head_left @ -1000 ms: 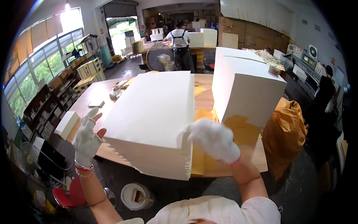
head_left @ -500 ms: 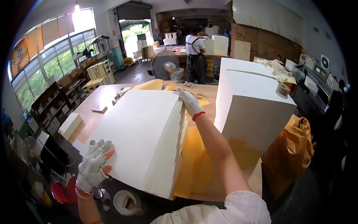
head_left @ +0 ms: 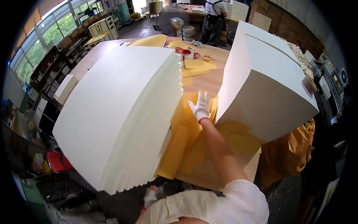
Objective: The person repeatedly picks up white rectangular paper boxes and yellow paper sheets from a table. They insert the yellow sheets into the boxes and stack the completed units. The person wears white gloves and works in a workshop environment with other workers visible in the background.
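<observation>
A large stack of white paper sheets (head_left: pixel 108 100) lies on the table at left, its right side stepped into several layers. My right hand (head_left: pixel 201 106), in a white knit glove with a red cuff, is open, fingers spread. It is at the yellow-brown wrapping paper (head_left: pixel 184 128) between this stack and a taller white paper stack (head_left: pixel 257 82). The wrapping paper rises in folds along the left stack's side. My left hand (head_left: pixel 150 198), also gloved, is low by my body below the stack's near edge; its fingers are mostly hidden.
Behind the wrapping paper are a red tape dispenser (head_left: pixel 188 53), a small box (head_left: pixel 206 58) and a loose glove (head_left: pixel 197 44). A tape roll (head_left: pixel 309 84) sits on the tall stack. Beyond the table stand a fan (head_left: pixel 172 21) and a person (head_left: pixel 213 22). An orange-brown sack (head_left: pixel 287 156) stands right.
My right hand has left the stack's far right corner and come down to the wrapping paper. My left hand has moved from the near left edge toward my body. The view has tilted down.
</observation>
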Motion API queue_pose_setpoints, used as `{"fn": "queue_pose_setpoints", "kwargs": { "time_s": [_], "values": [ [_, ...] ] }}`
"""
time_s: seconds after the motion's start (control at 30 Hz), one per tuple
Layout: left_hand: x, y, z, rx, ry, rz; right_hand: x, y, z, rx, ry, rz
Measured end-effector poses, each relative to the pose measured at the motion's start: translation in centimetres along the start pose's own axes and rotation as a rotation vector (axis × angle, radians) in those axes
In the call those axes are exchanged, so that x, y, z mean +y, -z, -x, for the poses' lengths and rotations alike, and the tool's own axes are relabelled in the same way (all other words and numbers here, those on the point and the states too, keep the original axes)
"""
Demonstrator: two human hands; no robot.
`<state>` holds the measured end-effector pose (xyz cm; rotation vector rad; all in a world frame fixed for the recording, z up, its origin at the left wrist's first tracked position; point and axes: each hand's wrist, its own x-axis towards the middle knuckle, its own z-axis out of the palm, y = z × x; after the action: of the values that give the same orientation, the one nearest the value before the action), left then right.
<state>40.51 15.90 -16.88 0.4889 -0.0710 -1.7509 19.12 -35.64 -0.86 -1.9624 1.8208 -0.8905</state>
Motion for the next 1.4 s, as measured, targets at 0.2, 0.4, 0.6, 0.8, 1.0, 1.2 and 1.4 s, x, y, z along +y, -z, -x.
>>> {"fn": "queue_pose_setpoints", "kwargs": {
  "time_s": [0.2, 0.4, 0.6, 0.8, 1.0, 1.2, 1.4],
  "values": [
    [-1.6, -24.3, -8.9, 0.855, 0.044, -0.078, 1.8, -1.7, -8.2, -0.292, -0.341, 0.145],
    [-2.8, -17.4, -8.7, 0.380, -0.370, -1.885, 3.5, -2.4, 2.4, -0.353, 0.098, 0.086],
    [-4.5, -18.0, -10.4, 0.280, -0.526, -1.920, 1.8, 1.3, 16.6, -0.817, 0.457, 0.308],
    [-4.4, -21.1, -10.1, 0.077, -0.503, -1.965, -0.7, 8.5, 26.4, -1.372, 0.112, -0.167],
    [-4.4, -19.9, -9.3, 0.134, -0.226, -1.685, 3.9, 15.7, 20.8, -1.159, -0.592, -1.162],
    [-2.9, -21.6, -15.3, 0.157, 0.110, -1.279, 23.6, 19.2, 21.8, 0.702, -0.504, 0.141],
    [-5.2, -27.0, -31.4, -0.046, 0.341, -1.262, 24.6, 15.3, 17.8, 0.153, -0.663, 0.509]
  ]
}}
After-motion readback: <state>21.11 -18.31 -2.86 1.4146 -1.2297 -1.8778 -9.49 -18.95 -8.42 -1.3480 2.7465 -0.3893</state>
